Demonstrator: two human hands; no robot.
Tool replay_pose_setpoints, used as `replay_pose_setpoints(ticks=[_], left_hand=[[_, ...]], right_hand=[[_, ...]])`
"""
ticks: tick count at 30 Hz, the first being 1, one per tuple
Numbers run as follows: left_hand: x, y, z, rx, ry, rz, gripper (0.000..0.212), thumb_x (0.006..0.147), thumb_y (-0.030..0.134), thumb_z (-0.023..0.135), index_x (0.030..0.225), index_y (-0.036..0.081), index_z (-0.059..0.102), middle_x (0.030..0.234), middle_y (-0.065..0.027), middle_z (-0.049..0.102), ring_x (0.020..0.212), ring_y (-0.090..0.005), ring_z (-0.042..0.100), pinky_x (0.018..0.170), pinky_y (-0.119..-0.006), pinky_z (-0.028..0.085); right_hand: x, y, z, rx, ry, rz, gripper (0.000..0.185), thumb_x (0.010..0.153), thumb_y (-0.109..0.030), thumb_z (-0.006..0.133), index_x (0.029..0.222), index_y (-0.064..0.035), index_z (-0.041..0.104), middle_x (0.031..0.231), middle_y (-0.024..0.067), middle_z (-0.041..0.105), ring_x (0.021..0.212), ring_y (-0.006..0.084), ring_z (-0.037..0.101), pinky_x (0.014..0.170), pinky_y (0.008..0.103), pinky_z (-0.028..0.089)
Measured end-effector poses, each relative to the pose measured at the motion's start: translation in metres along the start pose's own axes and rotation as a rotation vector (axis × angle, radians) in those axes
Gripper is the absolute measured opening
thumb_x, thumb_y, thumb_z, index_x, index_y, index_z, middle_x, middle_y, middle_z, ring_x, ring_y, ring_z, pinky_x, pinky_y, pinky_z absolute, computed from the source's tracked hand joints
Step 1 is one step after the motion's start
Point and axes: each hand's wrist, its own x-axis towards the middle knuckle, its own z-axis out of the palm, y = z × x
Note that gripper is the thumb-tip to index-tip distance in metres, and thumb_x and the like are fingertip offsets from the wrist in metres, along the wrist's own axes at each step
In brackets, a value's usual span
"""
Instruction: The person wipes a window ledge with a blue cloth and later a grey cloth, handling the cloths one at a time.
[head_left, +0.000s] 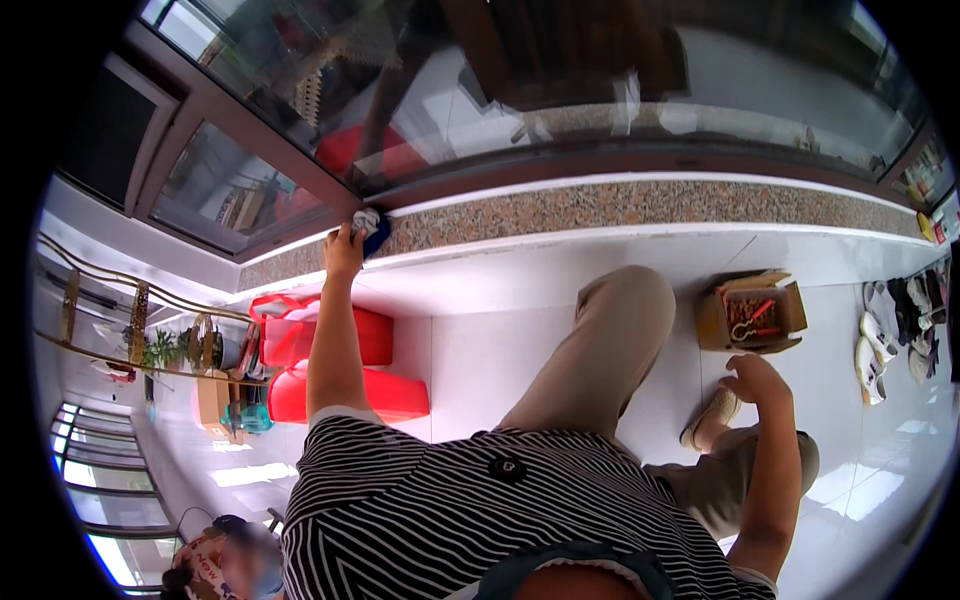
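My left hand (346, 250) reaches out to the corner of a speckled granite window sill (525, 208). Its fingers are on a bunched cloth (371, 229), grey-white and dark blue, pressed against the sill beside the brown window frame (442, 180). The large window pane (570, 82) rises beyond the sill, with reflections in it. On the right, my right hand (754, 377) hangs above the tiled floor with bent fingers and holds nothing that I can see. Near it stands an open cardboard box (712, 319) with red-handled pliers or a similar tool (761, 309) inside.
Red bags (375, 397) stand on the floor below my left arm. Several shoes (870, 352) lie at the far right. A gold-coloured rail (150, 364), potted plants (161, 349) and a carton (212, 405) are at the left. Another person (225, 559) is at the lower left.
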Motion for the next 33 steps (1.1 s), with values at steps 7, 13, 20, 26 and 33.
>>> replay_pose_setpoints(ticks=[7,13,20,26,33], left_hand=[[-0.013,0.152,0.038,-0.161,0.096,0.264,0.037,0.084,0.031,0.061,0.112,0.008,0.053,0.1,-0.0227,0.055,0.092,-0.0415,0.053,0.077,-0.05,0.043],[-0.049,0.341,0.011,-0.265,-0.042,0.332,0.048,0.083,0.047,0.059,0.118,0.015,0.053,0.112,-0.0174,0.05,0.106,-0.0351,0.049,0.086,-0.05,0.042],[-0.052,0.31,0.01,-0.378,-0.072,0.368,0.057,0.076,0.043,0.068,0.122,0.014,0.052,0.118,-0.0193,0.048,0.112,-0.0381,0.045,0.094,-0.053,0.037],[-0.023,0.079,0.025,0.003,0.287,0.137,0.064,0.066,0.038,0.073,0.124,0.017,0.055,0.125,-0.0324,0.042,0.114,-0.0468,0.041,0.095,-0.052,0.038],[0.005,0.001,-0.004,0.307,-0.084,-0.423,0.064,0.077,0.05,0.053,0.132,0.018,0.046,0.121,-0.0297,0.046,0.115,-0.0458,0.043,0.098,-0.049,0.037]], right_hand=[[-0.004,-0.001,-0.002,0.001,-0.005,0.032,0.036,0.079,-0.028,0.068,0.105,-0.0032,0.064,0.107,0.017,0.063,0.105,0.032,0.056,0.09,0.0399,0.045],[0.015,-0.011,-0.002,0.001,0.0,-0.013,0.037,0.078,-0.028,0.069,0.105,-0.004,0.064,0.107,0.0164,0.063,0.105,0.0322,0.057,0.089,0.0393,0.045],[0.02,-0.01,-0.008,0.065,0.003,0.023,0.038,0.077,-0.027,0.069,0.106,-0.0026,0.064,0.105,0.0176,0.063,0.102,0.033,0.058,0.086,0.0395,0.047],[0.011,-0.007,0.0,0.015,0.021,-0.038,0.037,0.078,-0.027,0.069,0.105,-0.0032,0.064,0.105,0.0179,0.063,0.103,0.0323,0.058,0.087,0.0395,0.046],[-0.002,-0.008,-0.004,-0.011,-0.037,0.069,0.037,0.079,-0.028,0.067,0.105,-0.0026,0.064,0.107,0.0188,0.062,0.104,0.0326,0.057,0.09,0.0399,0.045]])
